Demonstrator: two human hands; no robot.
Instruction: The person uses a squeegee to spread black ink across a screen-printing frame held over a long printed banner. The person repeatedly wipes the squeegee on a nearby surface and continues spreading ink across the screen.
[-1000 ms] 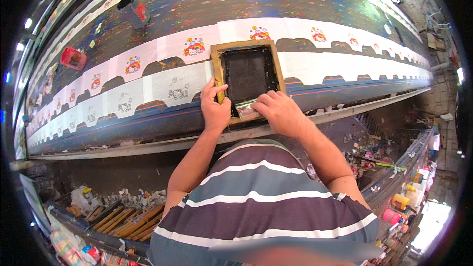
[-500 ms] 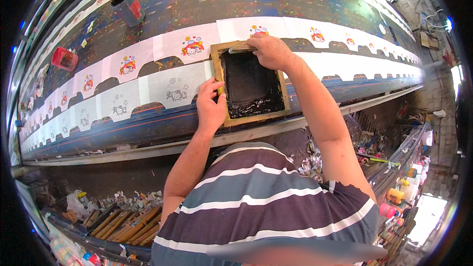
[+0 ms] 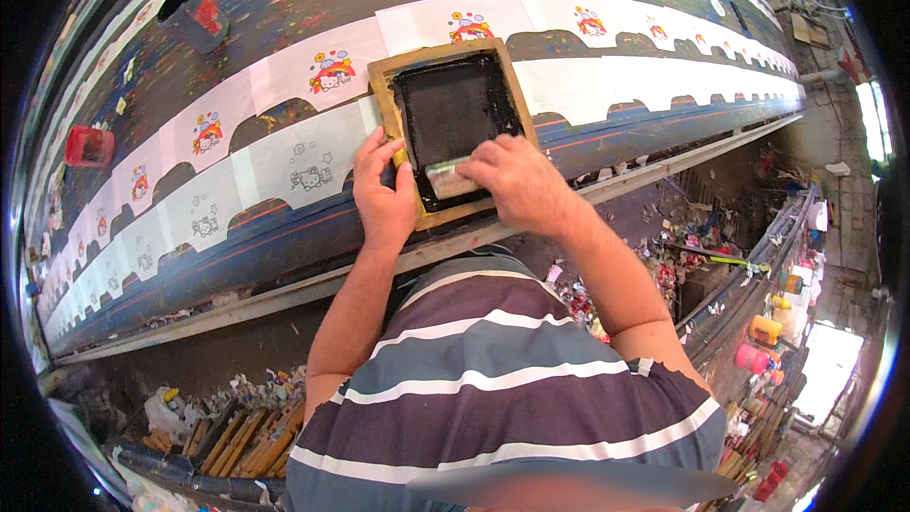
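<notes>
A wooden screen-printing frame (image 3: 518,95) lies on the row of white sheets at the near side of the long table. Black ink coats the mesh (image 3: 460,104) inside it. My left hand (image 3: 384,197) grips the frame's left rail, thumb and fingers on the wood. Pinched in my right hand (image 3: 523,188) is a squeegee (image 3: 444,180), resting on the mesh near the frame's close end. Left of the frame, the near sheets (image 3: 270,163) carry black outline drawings. To its right, the sheets (image 3: 588,85) look plain white.
Behind runs a row of sheets with coloured cartoon prints (image 3: 332,71). A dark ink pot (image 3: 194,24) with a stick and a red tub (image 3: 90,146) stand at the left. A rail (image 3: 256,286) borders the table's near side. Scraps and wooden frames (image 3: 251,441) lie below.
My right hand has pulled the squeegee from the frame's far end to its near end. My left hand keeps its place on the rail. The whole view has shifted slightly.
</notes>
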